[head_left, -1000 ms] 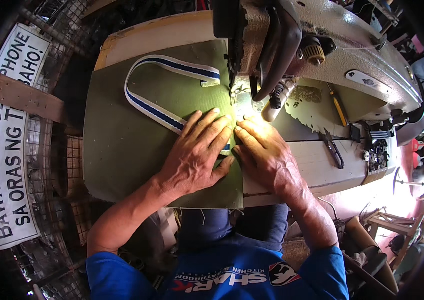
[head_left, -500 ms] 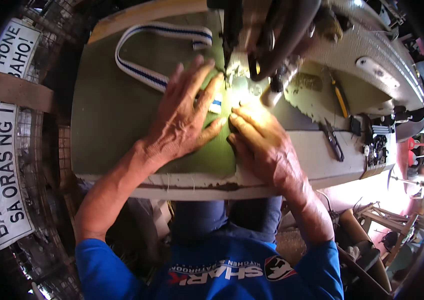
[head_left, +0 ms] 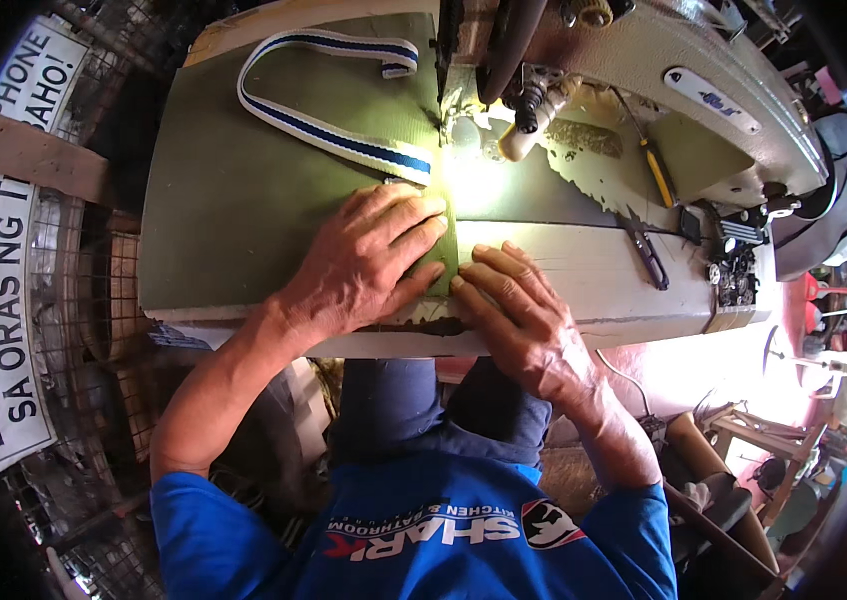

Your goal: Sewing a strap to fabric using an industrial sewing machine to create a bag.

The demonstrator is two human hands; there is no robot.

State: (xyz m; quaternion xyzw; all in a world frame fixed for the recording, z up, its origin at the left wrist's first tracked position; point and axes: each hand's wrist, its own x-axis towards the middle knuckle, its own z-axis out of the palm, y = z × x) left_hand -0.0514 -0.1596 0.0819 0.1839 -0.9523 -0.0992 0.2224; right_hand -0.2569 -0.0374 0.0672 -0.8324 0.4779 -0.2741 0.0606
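A sheet of olive-green material (head_left: 214, 200) covers the left of the sewing table. On it lies a white webbing strap with a blue stripe (head_left: 334, 140), bent in a loop; its near end reaches the sheet's right edge, just beyond my left hand (head_left: 369, 255). That hand rests flat on the sheet, fingers together and stretched toward the right edge. My right hand (head_left: 519, 310) lies with fingers extended, its fingertips at the same edge near the table front. Just beyond both hands is the lit needle area of a sewing machine (head_left: 634, 60).
A small lamp (head_left: 524, 140) glows by the needle area. Right of it lie a yellow-handled screwdriver (head_left: 659, 175) and dark thread snips (head_left: 647, 255). A bobbin winder (head_left: 734, 280) sits at the table's right end. White signboards (head_left: 9, 330) hang on wire mesh at left.
Both hands have slid nearer to me along the sheet's right edge. The strap's near end, partly covered by my left hand before, now shows. The view has shifted slightly.
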